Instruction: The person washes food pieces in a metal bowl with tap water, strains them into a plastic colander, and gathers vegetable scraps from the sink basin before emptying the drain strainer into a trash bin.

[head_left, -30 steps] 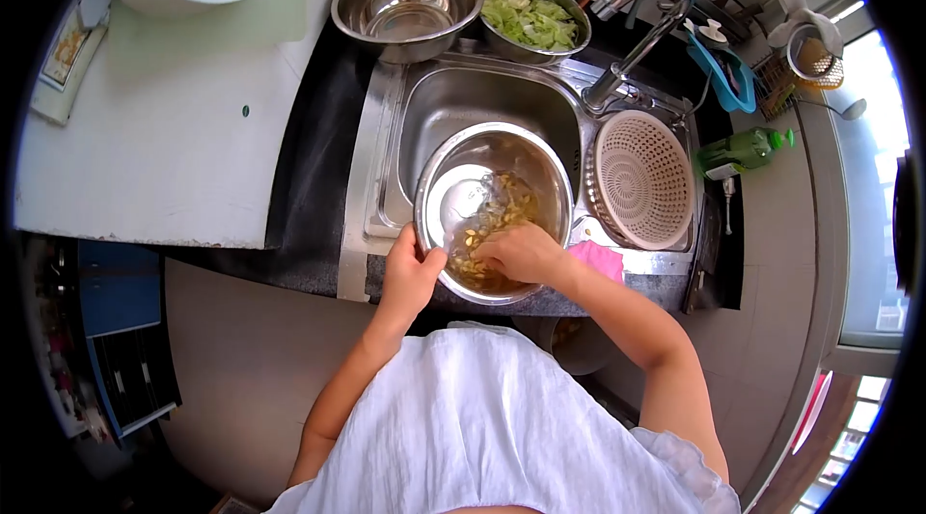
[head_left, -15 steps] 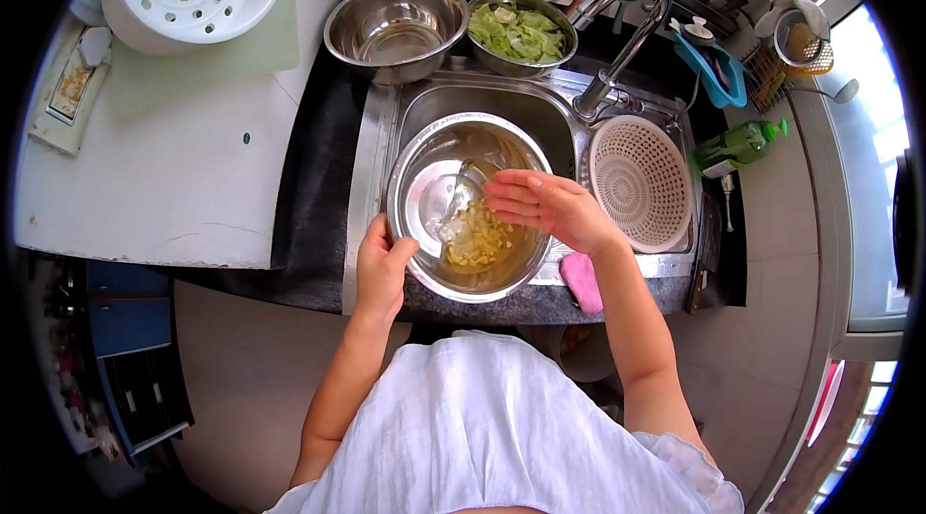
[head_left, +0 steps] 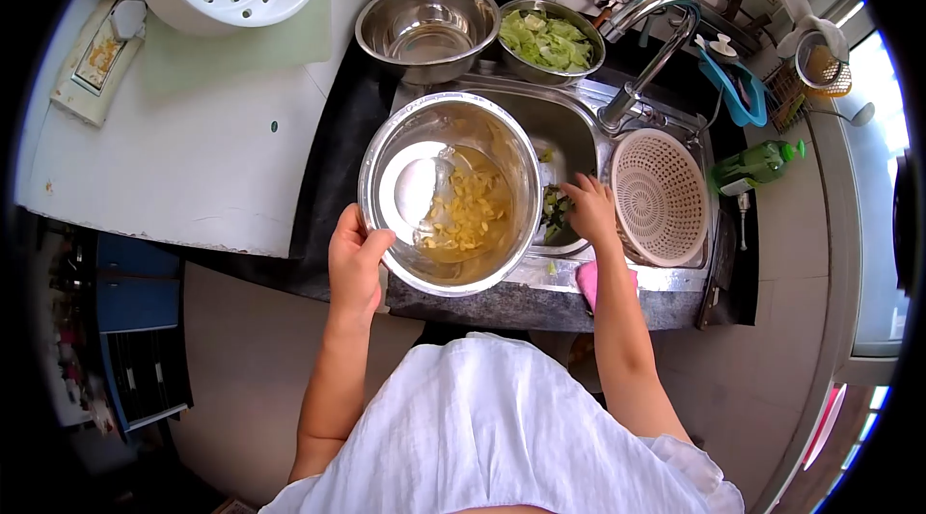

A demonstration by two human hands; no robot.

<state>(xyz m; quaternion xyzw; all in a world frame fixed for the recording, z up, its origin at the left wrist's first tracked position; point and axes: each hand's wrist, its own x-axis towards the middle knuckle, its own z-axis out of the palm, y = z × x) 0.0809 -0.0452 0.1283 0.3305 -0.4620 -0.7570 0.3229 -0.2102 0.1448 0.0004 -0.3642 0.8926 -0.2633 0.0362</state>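
My left hand (head_left: 355, 258) grips the near left rim of a stainless steel bowl (head_left: 382, 133), thumb over the edge. The bowl is held tilted over the left part of the sink (head_left: 559, 119). Small pale yellow chopped pieces (head_left: 468, 210) lie in clear liquid at its bottom; I cannot tell what food they are. To the right of the bowl, my right hand (head_left: 591, 213) reaches down into the sink with its fingers apart. Dark green leafy scraps (head_left: 555, 210) lie by its fingertips. No held thing shows in that hand.
Behind the sink stand an unfilled steel bowl (head_left: 424, 27) and a bowl of cut lettuce (head_left: 547, 40). The faucet (head_left: 632, 94) rises at the back. A beige plastic colander (head_left: 661, 196), pink cloth (head_left: 593, 283) and green soap bottle (head_left: 757, 165) are on the right.
My right hand has left the space over the bowl and moved down to the right into the sink. My left hand has shifted the bowl slightly left, uncovering more of the sink.
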